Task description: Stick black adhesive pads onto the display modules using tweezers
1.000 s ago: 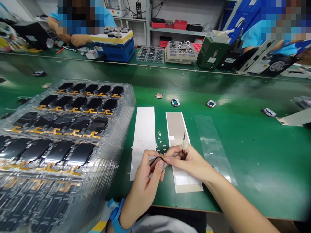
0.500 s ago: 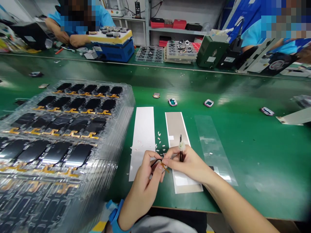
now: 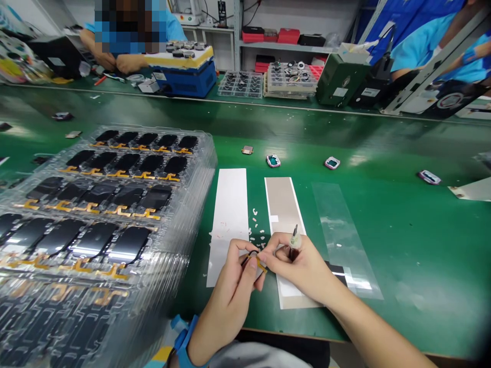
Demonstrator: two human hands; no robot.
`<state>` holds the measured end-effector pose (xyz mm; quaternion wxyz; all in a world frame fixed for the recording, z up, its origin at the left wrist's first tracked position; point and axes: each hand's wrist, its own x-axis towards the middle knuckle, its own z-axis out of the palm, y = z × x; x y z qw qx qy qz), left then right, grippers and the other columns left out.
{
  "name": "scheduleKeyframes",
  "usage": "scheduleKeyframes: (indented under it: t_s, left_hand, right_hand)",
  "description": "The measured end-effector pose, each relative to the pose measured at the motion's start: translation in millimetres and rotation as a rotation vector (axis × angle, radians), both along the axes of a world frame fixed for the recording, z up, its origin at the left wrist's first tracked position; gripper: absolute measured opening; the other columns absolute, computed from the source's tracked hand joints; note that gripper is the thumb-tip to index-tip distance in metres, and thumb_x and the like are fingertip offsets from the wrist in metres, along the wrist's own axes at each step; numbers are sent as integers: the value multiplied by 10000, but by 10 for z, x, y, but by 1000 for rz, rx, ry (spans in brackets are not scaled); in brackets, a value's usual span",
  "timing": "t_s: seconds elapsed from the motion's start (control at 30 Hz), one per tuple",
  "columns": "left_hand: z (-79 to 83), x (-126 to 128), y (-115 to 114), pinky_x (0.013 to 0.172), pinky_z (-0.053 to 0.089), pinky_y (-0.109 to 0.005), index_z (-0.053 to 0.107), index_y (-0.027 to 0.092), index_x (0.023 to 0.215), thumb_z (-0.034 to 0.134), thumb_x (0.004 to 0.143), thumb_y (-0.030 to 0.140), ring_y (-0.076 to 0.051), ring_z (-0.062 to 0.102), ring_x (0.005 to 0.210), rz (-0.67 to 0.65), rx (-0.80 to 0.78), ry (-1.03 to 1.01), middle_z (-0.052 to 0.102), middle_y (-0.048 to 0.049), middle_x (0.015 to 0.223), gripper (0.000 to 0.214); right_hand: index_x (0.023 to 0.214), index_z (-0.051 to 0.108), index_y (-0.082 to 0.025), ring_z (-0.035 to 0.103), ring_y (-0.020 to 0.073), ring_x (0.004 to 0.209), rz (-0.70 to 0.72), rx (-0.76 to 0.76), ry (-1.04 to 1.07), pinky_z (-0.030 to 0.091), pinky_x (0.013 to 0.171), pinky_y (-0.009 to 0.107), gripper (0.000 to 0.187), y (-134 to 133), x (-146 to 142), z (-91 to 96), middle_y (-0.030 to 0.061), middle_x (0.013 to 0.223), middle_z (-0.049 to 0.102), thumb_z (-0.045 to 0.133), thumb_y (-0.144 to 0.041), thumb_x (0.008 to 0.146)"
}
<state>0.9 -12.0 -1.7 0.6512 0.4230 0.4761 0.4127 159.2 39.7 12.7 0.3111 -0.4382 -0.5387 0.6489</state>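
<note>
My left hand (image 3: 230, 289) pinches a small dark screen part (image 3: 253, 260) with an orange flex tail, holding it above the green table near the front edge. My right hand (image 3: 303, 266) is closed around black tweezers (image 3: 293, 239), whose upper end sticks up past the fingers, and its fingertips meet the part's flex tail. Both hands hover over the near ends of a white paper strip (image 3: 229, 214) and a grey-white strip (image 3: 282, 204). Several tiny white bits (image 3: 256, 225) lie between the strips.
A tall stack of clear blister trays (image 3: 95, 204) filled with dark screen parts fills the left. A clear film strip (image 3: 341, 235) lies to the right. Small framed parts (image 3: 273, 160) (image 3: 332, 163) sit further out. Other people work at the far bench beside a blue machine (image 3: 184, 71).
The hands stay together at the same spot, shifting slightly right with the camera. The tweezers tilt a little more to the right. The part remains pinched between both hands.
</note>
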Motion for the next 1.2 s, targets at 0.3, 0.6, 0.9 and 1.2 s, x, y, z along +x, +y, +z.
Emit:
scheduleKeyframes:
  t_s: [0.3, 0.6, 0.9, 1.2]
  left_hand:
    - [-9, -8, 9, 595, 335, -215, 375, 257, 1042, 460, 1016, 534, -108, 401, 629, -51, 43, -70, 438, 84, 681, 290]
    - [-24, -26, -4, 600, 422, -224, 373, 269, 1073, 358, 1076, 386, -118, 496, 635, -102, 127, 142, 517, 59, 729, 118]
    - [154, 87, -256, 952, 589, -404, 470, 226, 1134, 443, 942, 41, -267, 614, 1264, -609, 833, 692, 677, -100, 1324, 268]
    - [-83, 241, -325, 799, 657, -403, 543, 212, 1082, 433, 950, 42, -341, 616, 1261, -655, 909, 752, 636, -174, 1384, 242]
  right_hand:
    - [682, 595, -199, 223, 61, 422, -3, 35, 18, 234, 448, 233, 245, -6, -20, 35, -139, 482, 194, 678, -356, 851]
    - [780, 629, -212, 551, 148, 778, -145, 324, -57, 448, 743, 295, 338, 6, 231, 186, 3, 795, 564, 521, -462, 981]
    - [890, 612, -232, 612, 138, 822, -485, 380, -179, 538, 717, 248, 136, -797, 801, -70, 24, 906, 579, 532, -241, 1000]
    - [956, 582, -231, 659, 163, 871, -634, 343, -166, 628, 757, 302, 54, -1068, 835, -287, 42, 953, 597, 612, -188, 945]
